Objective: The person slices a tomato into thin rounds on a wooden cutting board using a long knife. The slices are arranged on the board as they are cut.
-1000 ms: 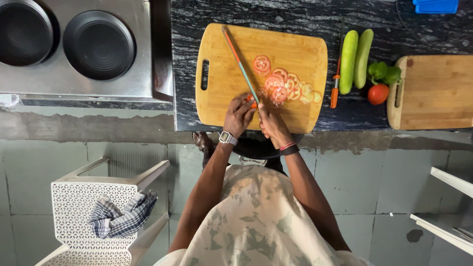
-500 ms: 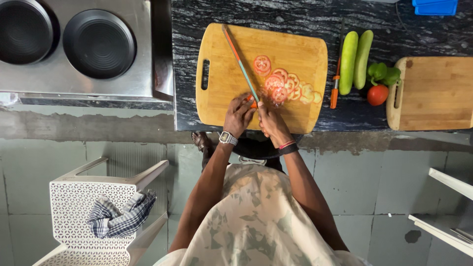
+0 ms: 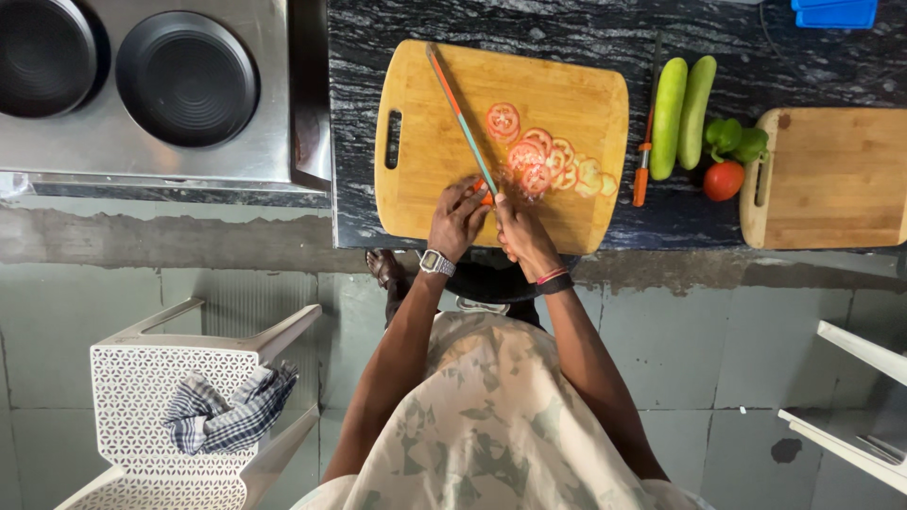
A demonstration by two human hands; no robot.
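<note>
Left hand [image 3: 457,219] gripping knife [image 3: 460,118] on cutting board [image 3: 425,170], right hand [image 3: 521,234] fingers curled on tomato piece [image 3: 484,194], tomato slices [image 3: 543,161] mid-board, cucumbers [image 3: 682,115] right of board

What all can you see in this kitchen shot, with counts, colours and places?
board: one, pale wood, dark counter, under both hands
second board: one, wood, right
tomato slices: a cluster, red, on the board
whole tomato: one, red, beside second board
cucumbers: two, green, right of the board
pepper: green, above whole tomato
peeler: one, orange handle, left of cucumbers
pans: two, black, stove
chair: white, cloth on it
knife: one, left hand grip
right hand: on tomato piece
</note>
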